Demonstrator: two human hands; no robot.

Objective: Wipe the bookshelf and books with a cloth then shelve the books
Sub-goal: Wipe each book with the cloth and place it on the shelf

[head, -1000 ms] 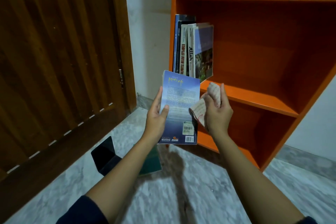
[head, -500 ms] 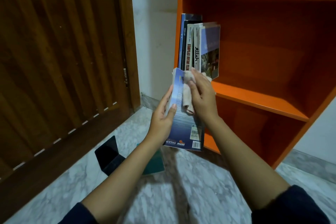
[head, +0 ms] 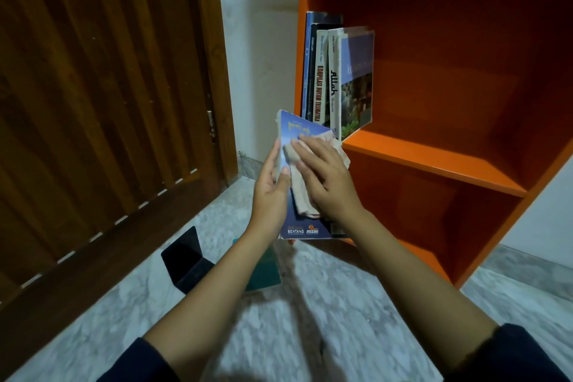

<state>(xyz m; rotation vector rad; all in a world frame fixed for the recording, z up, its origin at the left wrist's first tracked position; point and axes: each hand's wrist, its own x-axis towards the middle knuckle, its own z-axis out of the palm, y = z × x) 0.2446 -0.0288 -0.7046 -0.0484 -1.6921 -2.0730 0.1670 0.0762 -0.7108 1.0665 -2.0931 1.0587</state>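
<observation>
A blue paperback [head: 296,130] is held upright in front of the orange bookshelf [head: 434,158]. My left hand [head: 269,192] grips its left edge, thumb on the cover. My right hand [head: 325,180] presses a beige cloth [head: 302,195] flat against the cover, its fingers spread over the cloth. Several books [head: 335,77] stand at the left end of the middle shelf, the outermost leaning with its cover showing.
A black bookend [head: 186,257] and a dark green book [head: 263,273] lie on the marble floor [head: 279,335] below my arms. A brown wooden door [head: 108,102] fills the left. The shelf to the right of the books holds nothing.
My right hand brought the cloth from beside the book onto its cover and has slid it down the cover. The book turned to face me more.
</observation>
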